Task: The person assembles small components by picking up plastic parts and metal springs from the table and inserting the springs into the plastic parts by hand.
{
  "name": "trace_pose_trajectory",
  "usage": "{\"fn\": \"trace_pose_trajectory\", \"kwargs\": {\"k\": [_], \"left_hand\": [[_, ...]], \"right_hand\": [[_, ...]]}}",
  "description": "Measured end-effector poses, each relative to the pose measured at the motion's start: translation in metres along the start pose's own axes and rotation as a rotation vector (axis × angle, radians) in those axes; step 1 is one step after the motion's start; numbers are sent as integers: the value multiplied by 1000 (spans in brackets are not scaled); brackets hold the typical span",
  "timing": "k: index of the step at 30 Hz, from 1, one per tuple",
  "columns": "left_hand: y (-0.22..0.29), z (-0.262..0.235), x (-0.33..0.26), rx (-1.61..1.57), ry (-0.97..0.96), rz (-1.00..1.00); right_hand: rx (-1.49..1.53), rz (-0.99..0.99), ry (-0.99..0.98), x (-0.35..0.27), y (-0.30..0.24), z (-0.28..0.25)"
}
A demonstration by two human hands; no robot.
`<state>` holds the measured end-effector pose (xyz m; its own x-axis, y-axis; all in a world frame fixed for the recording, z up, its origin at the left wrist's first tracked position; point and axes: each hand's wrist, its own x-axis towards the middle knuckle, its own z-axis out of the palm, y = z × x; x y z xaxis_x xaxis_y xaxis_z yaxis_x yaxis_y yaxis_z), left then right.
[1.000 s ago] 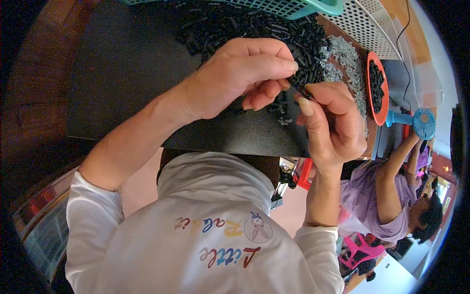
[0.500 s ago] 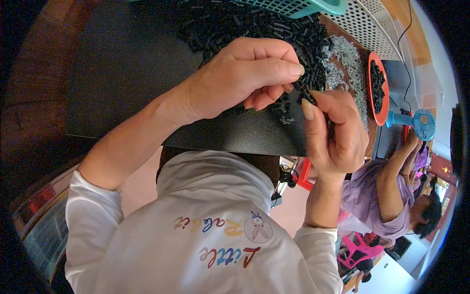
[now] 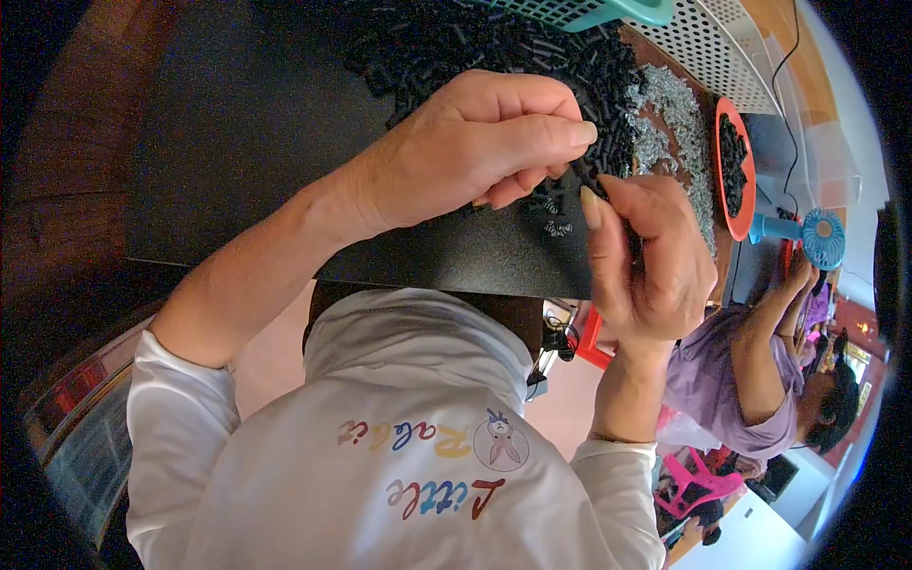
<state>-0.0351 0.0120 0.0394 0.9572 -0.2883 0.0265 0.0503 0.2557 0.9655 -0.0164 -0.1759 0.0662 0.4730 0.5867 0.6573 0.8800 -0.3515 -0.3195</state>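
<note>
Both hands meet just above the near edge of the black surface (image 3: 237, 142), close to the chest, where small work is easiest to see and steady; the left hand (image 3: 465, 142) is curled narrow, thumb and forefinger pinched on a small black piece (image 3: 584, 174) that barely shows between the fingertips; the right hand (image 3: 655, 256) stands upright against it, thumb and fingers closed on something at the same spot — what exactly it holds I cannot tell, since the fingers hide it. The pile of small black parts (image 3: 532, 57) lies right behind the hands, within easy reach; beside it, to the right, sits a heap of tiny silvery parts (image 3: 679, 123), kept apart by kind. A few finished-looking pieces (image 3: 551, 214) lie on the surface just below the left hand. Farther right an orange dish (image 3: 733, 161) holds more black parts, with a blue handheld fan (image 3: 807, 233) near it; a teal basket (image 3: 589, 11) sits at the far edge — and another person in purple (image 3: 750, 380) works alongside.
</note>
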Motion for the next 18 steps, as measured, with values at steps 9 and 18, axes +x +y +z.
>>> {"fn": "trace_pose_trajectory", "kwargs": {"k": [9,18], "left_hand": [[0,0,-1,0,-37,25],[-3,0,-1,30,-69,74]], "right_hand": [[131,116,36,-4,-2,1],[101,127,63,-6,-8,5]]}}
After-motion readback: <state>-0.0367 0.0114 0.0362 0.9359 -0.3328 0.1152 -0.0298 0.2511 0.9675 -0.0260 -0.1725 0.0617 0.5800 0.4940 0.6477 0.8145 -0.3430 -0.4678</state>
